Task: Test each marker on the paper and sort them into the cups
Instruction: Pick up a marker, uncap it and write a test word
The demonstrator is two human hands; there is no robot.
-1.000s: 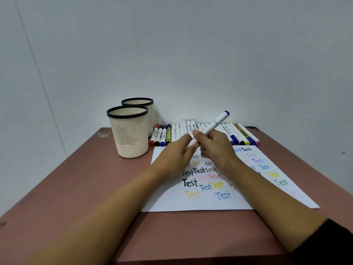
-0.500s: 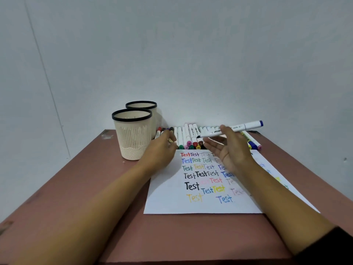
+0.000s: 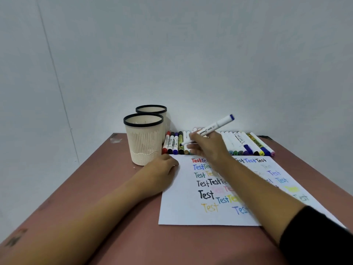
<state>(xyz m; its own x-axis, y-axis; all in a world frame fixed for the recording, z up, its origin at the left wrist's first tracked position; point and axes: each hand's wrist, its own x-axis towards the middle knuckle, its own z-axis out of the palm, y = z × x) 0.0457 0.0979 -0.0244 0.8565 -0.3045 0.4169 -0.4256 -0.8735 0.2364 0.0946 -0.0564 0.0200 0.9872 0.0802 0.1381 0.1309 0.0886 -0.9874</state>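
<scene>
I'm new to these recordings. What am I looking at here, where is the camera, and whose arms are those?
There is no machine here. A person works with bare hands, and every picture comes from one wide-angle camera worn on their head, looking forward and down. That is why both forearms reach in from the bottom edge.

On the reddish table lies a sheet of paper covered with the word "Test" in many colours. A row of markers lies along its far edge. To the left stand a near cup and a far cup, both cream with black rims.

The right hand grips a white marker, tilted with its blue end up. The left hand rests at the paper's left edge with its fingers curled under. Whether it holds anything is hidden.
</scene>
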